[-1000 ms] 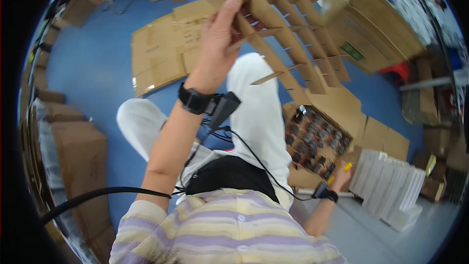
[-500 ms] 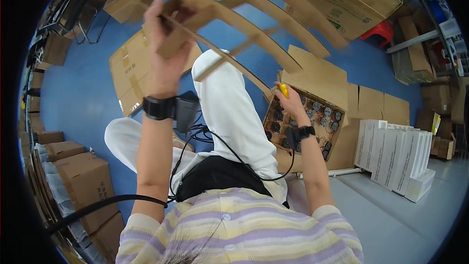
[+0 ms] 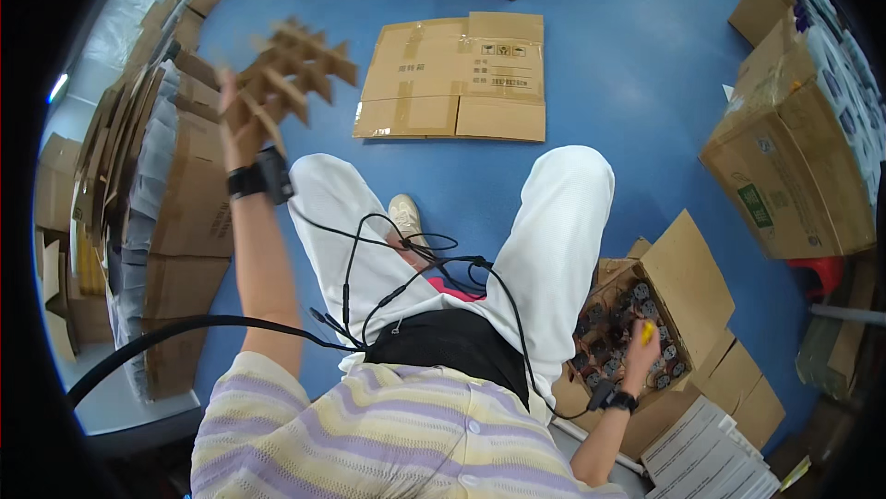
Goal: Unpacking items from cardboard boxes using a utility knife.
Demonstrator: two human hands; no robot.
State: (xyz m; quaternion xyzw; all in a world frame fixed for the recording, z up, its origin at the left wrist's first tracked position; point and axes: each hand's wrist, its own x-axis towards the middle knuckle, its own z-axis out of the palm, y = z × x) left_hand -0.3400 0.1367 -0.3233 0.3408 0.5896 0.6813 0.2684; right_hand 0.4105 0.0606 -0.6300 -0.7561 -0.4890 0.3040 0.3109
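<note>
A cardboard divider grid [image 3: 293,70], blurred by motion and partly folded together, is gripped in my left hand [image 3: 240,125] out at the far left. The hand is raised near a stack of cartons. My right hand [image 3: 641,356] is closed around a small yellow tool [image 3: 648,333] whose kind I cannot make out. It hovers over an open carton [image 3: 701,287] at the lower right. Inside that carton sit several small round grey motor-like parts [image 3: 614,368] with thin wires, partly covered by my right hand.
A flattened carton [image 3: 415,74] lies on the blue floor ahead. Stacked cartons [image 3: 189,194] line the left side, and a large carton [image 3: 775,157] stands at the right. White boxes [image 3: 706,457] lie at the lower right. Black cables [image 3: 415,259] cross my lap.
The divider grid has swung in my left hand from above the knees to the far left. My view has turned left. My right hand has moved from the carton's edge to over the parts.
</note>
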